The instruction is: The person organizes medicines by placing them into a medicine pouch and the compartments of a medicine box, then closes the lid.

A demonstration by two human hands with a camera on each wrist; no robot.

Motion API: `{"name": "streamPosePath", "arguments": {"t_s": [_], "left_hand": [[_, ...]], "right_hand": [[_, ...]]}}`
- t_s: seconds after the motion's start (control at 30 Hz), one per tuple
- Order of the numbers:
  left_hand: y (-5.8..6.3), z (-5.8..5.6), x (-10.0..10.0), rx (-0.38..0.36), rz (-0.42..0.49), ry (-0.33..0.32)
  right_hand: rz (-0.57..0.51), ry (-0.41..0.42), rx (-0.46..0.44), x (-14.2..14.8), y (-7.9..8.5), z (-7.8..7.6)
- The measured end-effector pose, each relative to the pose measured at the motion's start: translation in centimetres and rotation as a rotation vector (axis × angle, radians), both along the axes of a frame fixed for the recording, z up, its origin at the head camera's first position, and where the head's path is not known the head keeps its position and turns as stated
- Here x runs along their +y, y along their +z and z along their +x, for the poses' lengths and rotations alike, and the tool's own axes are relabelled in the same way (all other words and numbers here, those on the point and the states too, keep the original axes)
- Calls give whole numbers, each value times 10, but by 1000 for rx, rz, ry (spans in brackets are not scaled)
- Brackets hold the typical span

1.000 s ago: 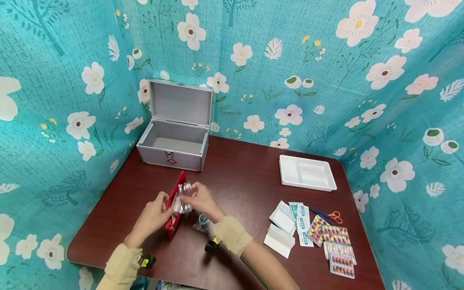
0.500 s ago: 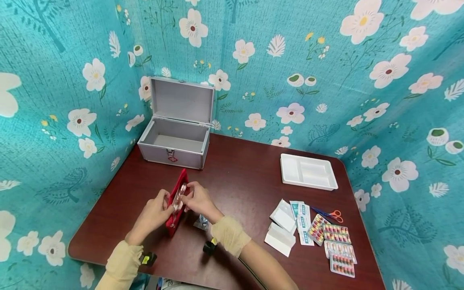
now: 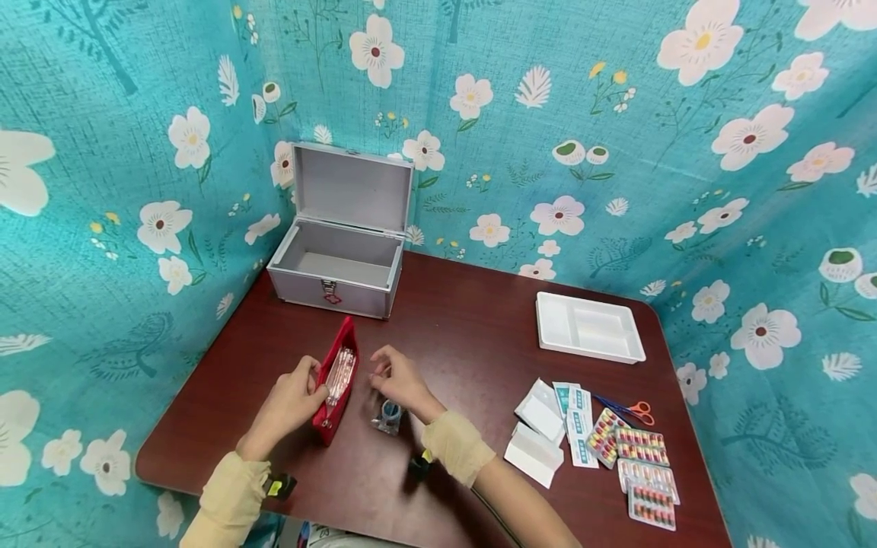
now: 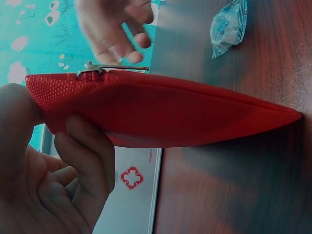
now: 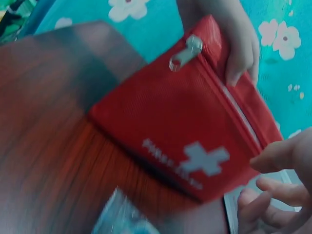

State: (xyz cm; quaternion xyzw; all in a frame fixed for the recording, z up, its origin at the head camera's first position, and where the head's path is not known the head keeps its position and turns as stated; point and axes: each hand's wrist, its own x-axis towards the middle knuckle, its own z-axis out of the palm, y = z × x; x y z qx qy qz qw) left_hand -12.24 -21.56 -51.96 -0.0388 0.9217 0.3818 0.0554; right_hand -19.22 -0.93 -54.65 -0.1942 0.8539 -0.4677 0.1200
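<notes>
My left hand (image 3: pixel 293 399) grips the top edge of a red zip pouch (image 4: pixel 165 109), which stands upright on the table with its mouth open. Inside the mouth a bundle of clear-wrapped, thin packets (image 3: pixel 342 373) shows in the head view. A white cross (image 5: pixel 205 159) marks the pouch's side in the right wrist view, and a metal zip pull (image 5: pixel 185 54) hangs at one end. To the right of the pouch, my right hand (image 3: pixel 406 384) is held with loosely bent fingers and nothing in them. Below it lies a small clear packet (image 4: pixel 229 27) with a bluish round thing inside.
An open silver case (image 3: pixel 329 293) with its lid up stands at the back left. A white divided tray (image 3: pixel 558 323) sits back right. Nearer are white folded packets (image 3: pixel 534 455), blue-printed sachets (image 3: pixel 581 438), orange-handled scissors (image 3: pixel 642 413) and several capsule blister packs (image 3: pixel 647 479).
My right hand has put the bundle of clear-wrapped packets down into the red pouch, let go and drawn back to the right. My left hand keeps its grip on the pouch.
</notes>
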Motion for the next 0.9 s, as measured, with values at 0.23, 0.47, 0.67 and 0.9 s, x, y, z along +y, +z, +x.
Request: {"name": "streamPosePath", "arguments": {"t_s": [0.23, 0.47, 0.67, 0.9], "left_hand": [[1, -2, 1, -20, 2, 5], [0, -3, 1, 8, -3, 0], [0, -4, 1, 11, -3, -4], [-1, -4, -1, -18, 3, 10]], "right_hand": [[240, 129, 32, 23, -19, 0], [469, 162, 51, 28, -38, 9], [475, 146, 69, 33, -46, 9], [388, 180, 115, 39, -49, 7]]}}
